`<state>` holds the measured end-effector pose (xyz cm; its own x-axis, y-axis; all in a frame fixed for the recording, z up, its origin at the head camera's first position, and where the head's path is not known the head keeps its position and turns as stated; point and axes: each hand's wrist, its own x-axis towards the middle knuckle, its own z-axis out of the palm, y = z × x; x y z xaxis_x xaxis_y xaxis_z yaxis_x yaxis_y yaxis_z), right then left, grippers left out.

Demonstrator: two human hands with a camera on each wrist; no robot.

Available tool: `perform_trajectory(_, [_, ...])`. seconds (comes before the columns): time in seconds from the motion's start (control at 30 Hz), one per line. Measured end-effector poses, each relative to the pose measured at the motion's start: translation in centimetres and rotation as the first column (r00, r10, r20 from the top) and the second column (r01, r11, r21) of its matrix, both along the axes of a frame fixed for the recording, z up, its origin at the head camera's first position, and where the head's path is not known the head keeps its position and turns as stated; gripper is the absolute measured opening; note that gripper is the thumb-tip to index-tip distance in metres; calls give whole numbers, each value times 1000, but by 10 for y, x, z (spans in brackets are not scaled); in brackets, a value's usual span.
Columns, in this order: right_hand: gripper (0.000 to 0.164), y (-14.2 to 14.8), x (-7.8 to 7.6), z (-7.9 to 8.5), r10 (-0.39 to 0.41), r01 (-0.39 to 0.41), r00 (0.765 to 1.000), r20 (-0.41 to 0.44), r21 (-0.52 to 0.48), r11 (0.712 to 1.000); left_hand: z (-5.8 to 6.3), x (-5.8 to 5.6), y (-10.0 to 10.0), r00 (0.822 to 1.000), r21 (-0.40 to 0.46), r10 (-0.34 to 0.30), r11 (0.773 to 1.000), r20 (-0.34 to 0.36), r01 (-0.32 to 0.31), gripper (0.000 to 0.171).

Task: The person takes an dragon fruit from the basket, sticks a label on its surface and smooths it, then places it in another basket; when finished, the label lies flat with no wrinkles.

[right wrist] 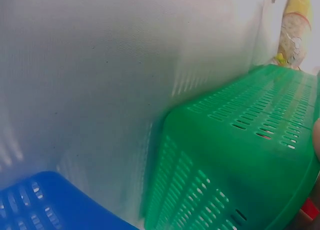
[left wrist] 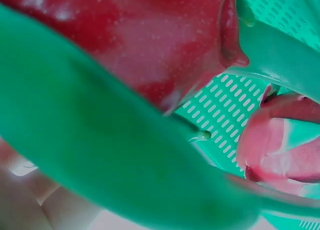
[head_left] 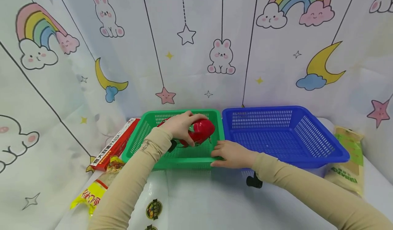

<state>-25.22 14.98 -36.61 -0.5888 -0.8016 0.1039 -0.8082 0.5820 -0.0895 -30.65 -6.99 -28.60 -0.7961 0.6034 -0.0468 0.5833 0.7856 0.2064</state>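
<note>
Dragon fruit (head_left: 204, 129), glossy red with green-tipped scales, sits in the grasp of a person's left hand (head_left: 180, 126), which reaches down over a green plastic basket (head_left: 190, 162). The fingers curl over the top of the fruit and the thumb presses its near side; the fruit is within the basket's walls, though whether its underside touches the floor cannot be told. From the left wrist, its speckled skin and a large, blurred green scale fill much of the view, and a second dragon fruit (left wrist: 265, 142), pinkish red with pale green tips, lies on the slotted basket floor beyond. The right hand (head_left: 234, 155) grips the basket's near right corner, thumb and fingers about the rim. Just to the right stands a blue plastic basket (head_left: 264, 139), of similar slotted design. Left of the green basket are a red and white box marked PASTA (head_left: 115, 143) and, nearer, a yellow-ended food packet (head_left: 92, 196). A green and beige bag (head_left: 350, 155) lies beside the blue basket's right side. Everything rests on a white table (head_left: 215, 196), before a cloth backdrop (head_left: 190, 70) printed with rabbits, rainbows, moons and stars.
</note>
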Motion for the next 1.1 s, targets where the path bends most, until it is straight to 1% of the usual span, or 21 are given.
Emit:
perform_trajectory(0.17, [32, 1, 0, 0, -11, 11, 1000, 27, -15, 1000, 3, 8, -2, 999, -3, -25, 1000, -21, 24, 91])
perform_trajectory(0.4, [31, 0, 3, 0, -22, 23, 999, 37, -23, 999, 11, 21, -4, 996, -7, -52, 999, -68, 51, 90])
perform_trajectory(0.57, [31, -1, 4, 0, -33, 34, 999, 25, -20, 999, 17, 30, -5, 995, -16, -70, 997, -73, 69, 91])
perform_trajectory(0.83, [28, -1, 7, -1, -24, 24, 1000, 1, -35, 999, 22, 44, -8, 993, -42, -69, 997, -94, 65, 91])
perform_trajectory(1.0, [24, 0, 8, -1, -21, 20, 1000, -6, -52, 998, 24, 53, -8, 990, -44, -97, 995, -103, 93, 91])
perform_trajectory(1.1, [24, 0, 8, -2, -18, 17, 999, -28, -56, 998, 26, 59, -8, 989, -49, -110, 993, -102, 106, 91])
